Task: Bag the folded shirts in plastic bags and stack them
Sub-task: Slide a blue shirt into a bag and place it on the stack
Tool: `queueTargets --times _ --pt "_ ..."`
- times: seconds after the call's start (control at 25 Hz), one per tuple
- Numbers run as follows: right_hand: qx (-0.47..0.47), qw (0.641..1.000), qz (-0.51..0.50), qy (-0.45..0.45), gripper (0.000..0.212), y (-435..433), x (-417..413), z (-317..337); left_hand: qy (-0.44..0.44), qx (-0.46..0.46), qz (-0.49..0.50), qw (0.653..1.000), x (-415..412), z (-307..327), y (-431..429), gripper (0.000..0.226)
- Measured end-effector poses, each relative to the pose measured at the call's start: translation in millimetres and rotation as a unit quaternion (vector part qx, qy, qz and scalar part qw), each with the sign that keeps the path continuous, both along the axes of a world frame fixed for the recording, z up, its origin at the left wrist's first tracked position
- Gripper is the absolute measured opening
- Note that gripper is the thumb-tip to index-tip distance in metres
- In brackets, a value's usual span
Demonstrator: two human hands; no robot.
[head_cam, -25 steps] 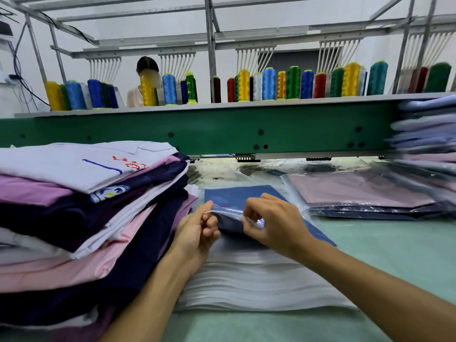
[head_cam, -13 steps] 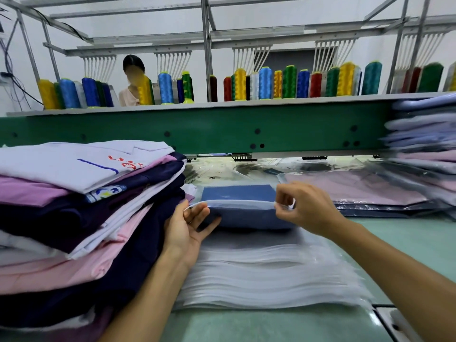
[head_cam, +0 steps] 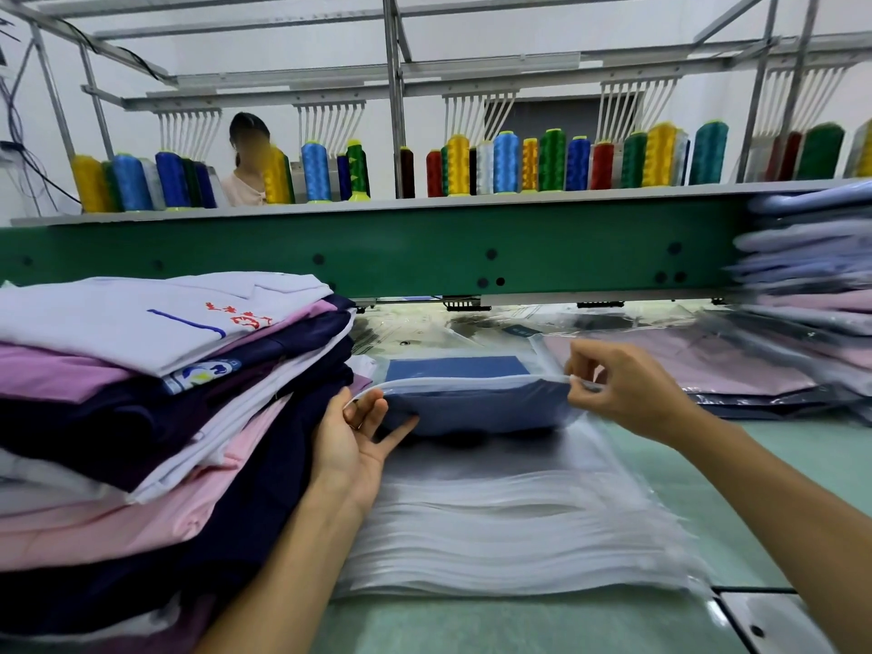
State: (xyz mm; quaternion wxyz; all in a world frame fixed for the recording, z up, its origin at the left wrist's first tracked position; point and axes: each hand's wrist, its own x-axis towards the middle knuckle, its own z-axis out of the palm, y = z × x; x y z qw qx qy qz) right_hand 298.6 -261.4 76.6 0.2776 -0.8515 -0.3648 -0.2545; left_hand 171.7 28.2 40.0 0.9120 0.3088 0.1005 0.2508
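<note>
You are holding a folded blue shirt (head_cam: 472, 410) inside a clear plastic bag (head_cam: 453, 380), and it is sitting on the far half of the pile of empty bags (head_cam: 509, 526) in front of you. The bag's open lip is facing you and arching over the shirt's near edge.

Your right hand (head_cam: 623, 394) is hovering over the pile's far right corner, its thumb and forefinger pinching the lip of the plastic bag together and lifting it slightly. Your left hand (head_cam: 351, 446) is lying palm-up at the pile's far left corner, fingers spread and mostly straight, touching the left end of the shirt. The lip is running across those fingers, but they are not curling round it.

Just left of the pile, and touching your left wrist, a tall stack of unbagged shirts (head_cam: 155, 417) is leaning slightly: white on top, then lilac, navy and pink.

Right of the pile and a little beyond it, bagged shirts (head_cam: 708, 370) are lying flat on the pale green table (head_cam: 755, 464) with a pink one on top, and a taller stack of bagged shirts (head_cam: 811, 276) is rising further right.

Beyond the pile a green machine beam (head_cam: 377, 250) is spanning the view, with coloured thread cones (head_cam: 505, 162) lining the shelf above it — and another person (head_cam: 247, 181) is standing behind them.
</note>
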Motion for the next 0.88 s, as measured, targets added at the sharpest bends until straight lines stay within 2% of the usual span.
queueTargets --times 0.2,0.28,0.36,0.44,0.56,0.64,0.72,0.8,0.88 --pt "0.029 0.999 0.017 0.037 0.033 -9 3 4 -0.019 -0.031 0.013 0.999 4 3 -3 0.064" --pt "0.039 0.998 0.014 0.041 0.030 -9 3 3 -0.010 -0.055 0.019 0.998 5 8 -5 0.059" --pt "0.064 0.997 0.014 0.044 0.026 -7 5 3 0.005 -0.101 0.015 0.995 7 15 -8 0.042" --pt "0.100 0.994 0.010 0.048 0.026 -7 6 4 0.023 -0.130 0.005 0.991 11 23 -18 0.041" --pt "0.156 0.986 0.023 0.053 0.029 2 1 4 0.110 -0.069 -0.063 0.990 18 30 -52 0.077" --pt "0.192 0.978 0.049 0.059 0.029 12 -8 5 0.187 -0.013 -0.085 0.979 26 36 -78 0.084" --pt "0.193 0.974 0.088 0.083 0.024 19 -17 9 0.232 0.030 -0.069 0.970 37 46 -93 0.062" --pt "0.136 0.969 0.145 0.148 0.020 20 -24 13 0.254 0.069 -0.051 0.963 52 57 -95 0.040" --pt "0.087 0.949 0.200 0.230 0.016 19 -27 13 0.263 0.114 -0.029 0.958 66 64 -90 0.034"
